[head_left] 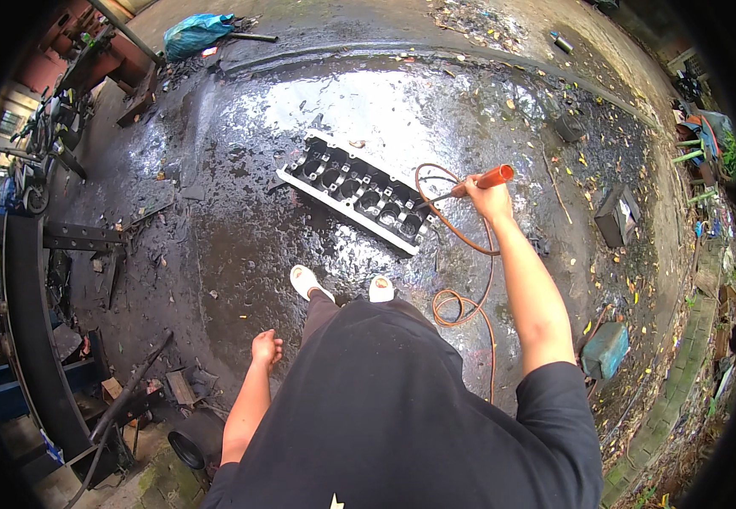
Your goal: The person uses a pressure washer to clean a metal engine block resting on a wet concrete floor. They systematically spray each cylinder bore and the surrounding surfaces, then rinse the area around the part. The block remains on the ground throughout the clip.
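On the dark, wet ground (240, 229), near the middle of the scene, a long metal engine part (358, 191) was seen, with a row of round holes along it. It was set at a slant, with its left end farther away and its right end nearer. An orange tool (495, 176) was held by the right hand (488, 199), and the fingers were wrapped around it. The tool's thin, dark rod was pointed left, at the right end of the engine part, but whether the two were touching could not be told. An orange hose (492, 356) was looped beside the tool, and its nearer loop was laid on the ground. The left hand (266, 348) was held low at the near left, well apart from the engine part. Its fingers were loosely bent, and nothing was seen to be held by it. Two white shoes (303, 280) were seen on the near side of the engine part. At the far left, a blue bag (196, 36) was seen. To the right, a dark box (616, 216) was seen, with a blue-green can (605, 349) placed nearer.
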The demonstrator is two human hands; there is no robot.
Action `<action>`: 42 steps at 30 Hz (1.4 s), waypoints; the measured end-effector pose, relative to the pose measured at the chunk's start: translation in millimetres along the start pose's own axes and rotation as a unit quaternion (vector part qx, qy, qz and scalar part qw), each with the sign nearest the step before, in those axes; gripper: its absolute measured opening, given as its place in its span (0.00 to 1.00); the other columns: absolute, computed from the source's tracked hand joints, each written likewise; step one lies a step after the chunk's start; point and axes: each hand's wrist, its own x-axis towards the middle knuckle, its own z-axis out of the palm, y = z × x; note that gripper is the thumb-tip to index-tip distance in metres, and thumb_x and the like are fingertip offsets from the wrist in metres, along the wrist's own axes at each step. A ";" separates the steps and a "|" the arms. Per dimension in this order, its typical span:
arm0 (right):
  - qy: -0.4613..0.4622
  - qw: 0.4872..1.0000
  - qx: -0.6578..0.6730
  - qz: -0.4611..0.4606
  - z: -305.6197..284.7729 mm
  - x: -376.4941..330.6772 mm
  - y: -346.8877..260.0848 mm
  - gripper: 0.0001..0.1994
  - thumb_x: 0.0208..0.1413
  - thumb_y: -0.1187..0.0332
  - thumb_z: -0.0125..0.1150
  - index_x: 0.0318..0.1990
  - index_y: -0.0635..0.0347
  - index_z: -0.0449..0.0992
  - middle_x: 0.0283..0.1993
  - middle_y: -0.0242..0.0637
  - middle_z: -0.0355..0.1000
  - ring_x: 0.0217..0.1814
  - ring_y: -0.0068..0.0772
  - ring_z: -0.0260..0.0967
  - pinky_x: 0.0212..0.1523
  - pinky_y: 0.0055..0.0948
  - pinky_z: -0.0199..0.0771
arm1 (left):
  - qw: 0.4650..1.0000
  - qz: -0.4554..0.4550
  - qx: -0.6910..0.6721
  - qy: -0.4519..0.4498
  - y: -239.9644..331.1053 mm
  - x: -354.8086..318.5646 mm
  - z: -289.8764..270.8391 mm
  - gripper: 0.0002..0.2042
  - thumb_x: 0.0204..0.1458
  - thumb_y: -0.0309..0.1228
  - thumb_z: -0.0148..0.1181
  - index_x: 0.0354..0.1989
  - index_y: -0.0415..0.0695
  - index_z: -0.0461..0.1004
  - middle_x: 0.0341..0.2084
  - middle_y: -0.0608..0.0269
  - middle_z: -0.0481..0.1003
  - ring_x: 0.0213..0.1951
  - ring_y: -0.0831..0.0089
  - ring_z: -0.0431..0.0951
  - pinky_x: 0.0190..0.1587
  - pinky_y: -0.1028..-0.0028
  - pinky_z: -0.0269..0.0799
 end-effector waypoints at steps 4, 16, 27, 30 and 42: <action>0.041 0.999 -0.013 -0.005 5.9 -0.5 6.6 0.11 0.52 0.55 0.55 0.35 0.46 0.82 0.35 0.31 0.78 0.40 0.33 0.75 0.43 0.33 0.72 | 1.000 -0.006 0.011 0.002 -7.2 -1.2 1.6 0.12 0.60 0.37 0.46 0.46 0.45 0.67 0.20 0.66 0.72 0.14 0.81 0.66 0.13 0.79 0.63; 0.033 0.999 -0.018 0.004 -7.6 -14.2 -7.8 0.11 0.52 0.56 0.55 0.34 0.46 0.82 0.35 0.33 0.78 0.40 0.34 0.75 0.42 0.34 0.72 | 1.000 -0.017 0.010 -0.008 -14.1 -5.2 0.0 0.12 0.60 0.38 0.45 0.45 0.45 0.68 0.20 0.68 0.72 0.15 0.81 0.66 0.14 0.78 0.64; 0.023 1.000 -0.016 -0.002 -0.7 -15.0 -5.9 0.11 0.52 0.55 0.55 0.33 0.44 0.82 0.34 0.31 0.78 0.40 0.32 0.75 0.43 0.33 0.72 | 0.999 -0.007 0.032 0.000 -12.3 -1.6 -5.5 0.12 0.59 0.38 0.45 0.45 0.46 0.69 0.21 0.68 0.73 0.16 0.81 0.67 0.15 0.78 0.65; 0.008 1.000 -0.013 0.014 -1.6 -17.0 -8.0 0.11 0.50 0.53 0.55 0.32 0.40 0.82 0.38 0.35 0.77 0.44 0.40 0.74 0.47 0.36 0.71 | 1.000 -0.011 0.022 0.001 -14.4 -0.1 -5.4 0.12 0.59 0.38 0.45 0.45 0.46 0.69 0.21 0.68 0.73 0.15 0.82 0.67 0.14 0.79 0.65; 0.021 0.999 -0.035 -0.008 8.7 -16.3 -1.3 0.11 0.53 0.54 0.54 0.35 0.43 0.81 0.36 0.31 0.78 0.41 0.33 0.75 0.44 0.33 0.72 | 1.000 -0.014 0.004 -0.010 -18.7 -2.7 -8.1 0.11 0.59 0.38 0.46 0.45 0.46 0.68 0.20 0.68 0.72 0.15 0.81 0.67 0.14 0.79 0.65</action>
